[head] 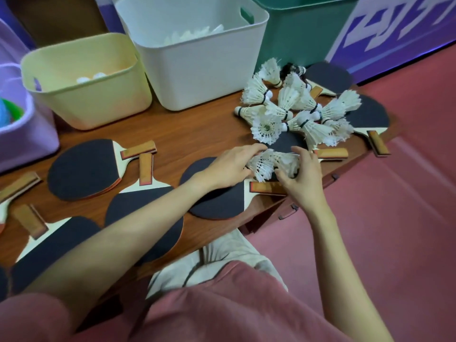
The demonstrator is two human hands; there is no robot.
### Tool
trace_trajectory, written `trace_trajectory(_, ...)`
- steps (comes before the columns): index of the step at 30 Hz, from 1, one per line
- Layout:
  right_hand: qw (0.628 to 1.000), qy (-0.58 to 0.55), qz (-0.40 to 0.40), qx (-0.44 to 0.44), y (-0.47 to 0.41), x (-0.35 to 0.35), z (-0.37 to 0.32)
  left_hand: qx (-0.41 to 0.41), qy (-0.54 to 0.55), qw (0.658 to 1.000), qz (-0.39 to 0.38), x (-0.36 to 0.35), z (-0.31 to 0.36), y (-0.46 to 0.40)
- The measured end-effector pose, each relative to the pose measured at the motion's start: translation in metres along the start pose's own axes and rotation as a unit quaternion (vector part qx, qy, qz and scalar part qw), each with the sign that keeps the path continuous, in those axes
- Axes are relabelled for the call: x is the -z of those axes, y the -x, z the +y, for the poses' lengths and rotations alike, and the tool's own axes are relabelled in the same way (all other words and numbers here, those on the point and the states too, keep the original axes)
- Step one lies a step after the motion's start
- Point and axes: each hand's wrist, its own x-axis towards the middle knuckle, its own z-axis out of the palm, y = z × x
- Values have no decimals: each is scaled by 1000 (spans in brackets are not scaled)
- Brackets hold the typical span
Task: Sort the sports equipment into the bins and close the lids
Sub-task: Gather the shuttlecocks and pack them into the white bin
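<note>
Near the table's right front edge, my left hand (232, 166) and my right hand (299, 178) close from either side round a small bunch of white shuttlecocks (270, 164) lying on a black paddle. Behind them a pile of several white shuttlecocks (293, 112) lies on more paddles. Several black table tennis paddles (84, 169) with wooden handles are spread over the wooden table (192, 129). At the back stand a yellow bin (86, 99) with white balls inside, a white bin (204, 70) with shuttlecocks inside, and a green bin (301, 30).
A purple bin (22, 134) with something green and blue in it stands at the far left. The table's right edge drops to a red floor (394, 218). A purple wall panel (399, 28) rises at the back right.
</note>
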Motion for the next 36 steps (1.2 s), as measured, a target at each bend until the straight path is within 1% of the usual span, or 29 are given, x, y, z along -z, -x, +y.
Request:
trace_trajectory(3,1000,-6,1,-6,-1,0,4,-15,4,1000,8,-5,0,-2)
trace_trajectory(5,1000,-21,16,-7,-1,1,2,-22,23,999,33,-8,0,-1)
trace_trajectory(8,996,-45,77,9,0,6,-7,-12,54,993,107,-7,0,6)
trace_trajectory(11,983,-110,146,36,4,15,-23,7,88,974,210,-1,0,21)
trace_trajectory(13,973,-145,169,64,6,20,-33,20,92,962,255,3,-2,32)
trace_trajectory(15,972,-157,144,94,5,21,-42,39,84,959,269,6,-6,39)
trace_trajectory(18,980,-138,40,137,1,12,-53,71,73,955,279,8,-12,46)
trace_trajectory(20,981,-109,-7,159,-1,1,-60,73,75,956,274,11,-11,51)
trace_trajectory(22,980,-105,-37,167,-2,-9,-66,62,75,961,260,13,-8,54)
trace_trajectory(24,977,-124,-60,164,-3,-14,-71,62,86,959,261,14,-8,57)
trace_trajectory(27,971,-146,-93,167,-9,-15,-76,85,149,944,282,15,-12,61)
trace_trajectory(28,971,-145,-85,167,-13,-15,-76,93,173,938,286,15,-12,62)
trace_trajectory(29,975,-145,-57,160,-17,-15,-74,99,192,932,292,15,-12,63)
trace_trajectory(30,979,-144,-13,143,-23,-16,-71,106,204,927,297,15,-12,64)
trace_trajectory(32,987,-126,72,74,-38,-18,-61,120,216,922,299,14,-12,65)
trace_trajectory(33,991,-95,91,26,-45,-19,-56,126,220,920,297,13,-13,66)
trace_trajectory(34,994,-51,94,-21,-52,-20,-50,130,222,920,296,13,-14,66)
trace_trajectory(36,994,6,71,-83,-63,-24,-42,138,225,919,294,11,-16,67)
